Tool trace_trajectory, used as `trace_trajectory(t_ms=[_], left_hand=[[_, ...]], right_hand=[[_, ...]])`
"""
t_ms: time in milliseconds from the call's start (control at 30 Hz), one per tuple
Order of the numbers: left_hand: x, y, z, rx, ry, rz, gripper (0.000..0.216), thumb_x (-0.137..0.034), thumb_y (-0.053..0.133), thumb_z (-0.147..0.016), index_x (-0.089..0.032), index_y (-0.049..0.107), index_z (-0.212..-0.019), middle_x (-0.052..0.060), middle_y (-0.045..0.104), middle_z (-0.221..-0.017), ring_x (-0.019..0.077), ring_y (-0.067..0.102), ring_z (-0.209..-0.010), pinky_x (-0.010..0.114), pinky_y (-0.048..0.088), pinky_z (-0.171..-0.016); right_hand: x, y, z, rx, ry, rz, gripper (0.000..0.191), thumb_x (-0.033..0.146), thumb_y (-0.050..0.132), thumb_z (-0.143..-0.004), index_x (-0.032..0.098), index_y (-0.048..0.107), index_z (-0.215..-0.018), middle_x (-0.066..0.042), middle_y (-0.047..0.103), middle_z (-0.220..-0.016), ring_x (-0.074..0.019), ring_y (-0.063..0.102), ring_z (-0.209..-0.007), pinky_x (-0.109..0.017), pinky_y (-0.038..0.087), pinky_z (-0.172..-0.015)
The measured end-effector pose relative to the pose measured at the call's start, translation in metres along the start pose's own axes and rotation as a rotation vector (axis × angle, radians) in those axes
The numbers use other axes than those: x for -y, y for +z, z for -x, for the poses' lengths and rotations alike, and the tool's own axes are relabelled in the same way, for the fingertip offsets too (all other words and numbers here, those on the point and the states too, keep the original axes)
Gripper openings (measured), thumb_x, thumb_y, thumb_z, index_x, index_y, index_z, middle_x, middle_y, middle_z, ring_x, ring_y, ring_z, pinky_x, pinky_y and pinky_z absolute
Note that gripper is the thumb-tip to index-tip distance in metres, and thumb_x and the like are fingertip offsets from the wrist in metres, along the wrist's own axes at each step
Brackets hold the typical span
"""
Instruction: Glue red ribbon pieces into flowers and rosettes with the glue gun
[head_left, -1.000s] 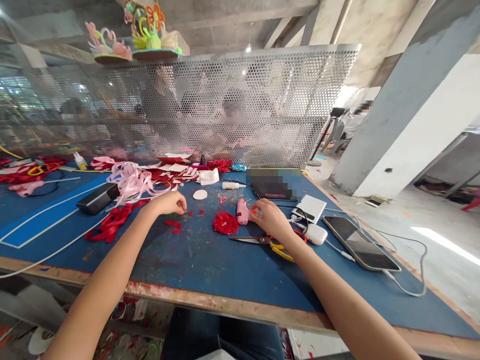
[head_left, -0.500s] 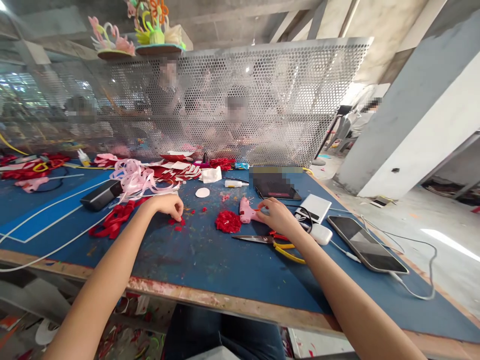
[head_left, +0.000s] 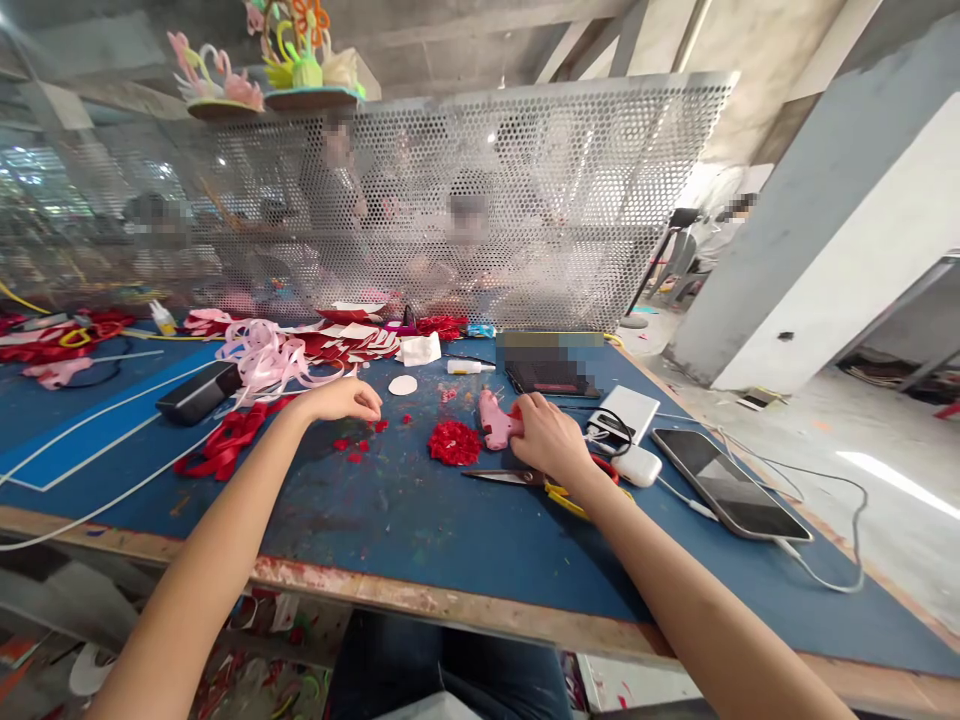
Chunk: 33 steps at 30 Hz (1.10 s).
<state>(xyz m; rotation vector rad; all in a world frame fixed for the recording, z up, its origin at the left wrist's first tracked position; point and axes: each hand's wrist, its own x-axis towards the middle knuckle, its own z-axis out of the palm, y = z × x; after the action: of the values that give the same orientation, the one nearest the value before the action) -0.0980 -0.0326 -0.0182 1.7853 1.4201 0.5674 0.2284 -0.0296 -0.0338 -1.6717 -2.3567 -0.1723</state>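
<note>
My right hand (head_left: 551, 432) is wrapped round the handle of a pink hot glue gun (head_left: 495, 420), which lies on its side on the blue table. Above a few small red ribbon pieces (head_left: 358, 446), my left hand (head_left: 349, 400) has its fingertips pinched together; whatever is between them is too small to make out. A ruffled red flower (head_left: 454, 442) lies between my hands, just left of the glue gun. Scissors (head_left: 510, 477) with red and yellow handles lie partly under my right wrist. A white paper disc (head_left: 403, 385) is beyond my left hand.
Pink ribbons (head_left: 266, 350), red ribbon (head_left: 225, 440) and a black box (head_left: 199, 393) lie at left. To the right are a phone (head_left: 731, 482), a white power bank (head_left: 626, 413) and cables. A perforated metal screen (head_left: 480, 220) stands behind, with people beyond it.
My right hand has moved left and closed round the glue gun's handle. My left hand has lifted slightly and shifted right, uncovering more of the red pieces.
</note>
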Motion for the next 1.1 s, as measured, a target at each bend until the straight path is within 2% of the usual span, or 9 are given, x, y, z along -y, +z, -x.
trace_trajectory(t_ms=[200,367,500,600,700,833,1100], left_hand=[[-0.009,0.020,-0.010,-0.172,0.055,0.267,0.023,-0.033,0.073,-0.064,-0.015,0.070,-0.079,0.000,0.065,-0.062,0.0107,0.057,-0.056,0.019,0.040,-0.048],[-0.012,0.047,-0.019,-0.254,0.053,0.548,0.022,-0.028,0.072,-0.068,-0.014,0.067,-0.084,0.003,0.069,-0.076,0.0111,0.064,-0.068,0.022,0.052,-0.067],[-0.016,0.062,-0.021,-0.255,0.052,0.689,0.017,-0.023,0.073,-0.070,-0.013,0.066,-0.082,0.005,0.070,-0.081,0.0134,0.067,-0.077,0.025,0.054,-0.076],[-0.018,0.069,-0.020,-0.259,0.054,0.747,0.017,-0.021,0.074,-0.069,-0.013,0.066,-0.082,0.004,0.069,-0.076,0.0134,0.068,-0.072,0.024,0.055,-0.070],[-0.020,0.075,-0.021,-0.285,0.068,0.788,0.018,-0.021,0.074,-0.068,-0.013,0.065,-0.083,0.002,0.068,-0.072,0.0118,0.067,-0.068,0.022,0.054,-0.066],[-0.024,0.080,-0.020,-0.330,0.084,0.823,0.017,-0.019,0.074,-0.067,-0.012,0.063,-0.078,0.002,0.068,-0.072,0.0115,0.067,-0.068,0.022,0.054,-0.067],[-0.028,0.082,-0.019,-0.369,0.080,0.813,0.019,-0.021,0.075,-0.064,-0.012,0.062,-0.076,0.003,0.067,-0.069,0.0155,0.068,-0.070,0.027,0.055,-0.069]], right_hand=[[-0.002,-0.006,0.001,-0.171,0.016,-0.099,0.026,0.026,0.051,-0.074,0.017,0.051,-0.099,-0.009,0.059,-0.099,-0.0234,0.058,-0.081,-0.028,0.032,-0.057],[0.004,-0.005,0.007,-0.284,-0.088,-0.223,0.021,0.031,0.045,-0.081,0.018,0.050,-0.096,-0.008,0.059,-0.092,-0.0208,0.056,-0.075,-0.028,0.035,-0.059],[0.019,-0.003,0.016,-0.324,-0.240,-0.304,0.018,0.028,0.044,-0.081,0.019,0.051,-0.095,-0.009,0.059,-0.092,-0.0195,0.056,-0.079,-0.028,0.040,-0.067],[0.031,-0.002,0.022,-0.324,-0.341,-0.322,0.016,0.027,0.045,-0.081,0.020,0.052,-0.093,-0.008,0.059,-0.094,-0.0185,0.055,-0.083,-0.026,0.041,-0.070],[0.035,0.001,0.025,-0.314,-0.394,-0.294,0.014,0.029,0.045,-0.082,0.019,0.054,-0.087,-0.006,0.059,-0.084,-0.0176,0.053,-0.076,-0.025,0.038,-0.066],[0.033,0.003,0.024,-0.317,-0.422,-0.239,0.014,0.027,0.044,-0.082,0.018,0.055,-0.081,-0.005,0.057,-0.074,-0.0167,0.048,-0.069,-0.026,0.033,-0.062],[0.034,0.001,0.025,-0.337,-0.444,-0.133,0.022,0.033,0.044,-0.084,0.019,0.054,-0.071,-0.005,0.056,-0.069,-0.0171,0.041,-0.066,-0.028,0.028,-0.061]])
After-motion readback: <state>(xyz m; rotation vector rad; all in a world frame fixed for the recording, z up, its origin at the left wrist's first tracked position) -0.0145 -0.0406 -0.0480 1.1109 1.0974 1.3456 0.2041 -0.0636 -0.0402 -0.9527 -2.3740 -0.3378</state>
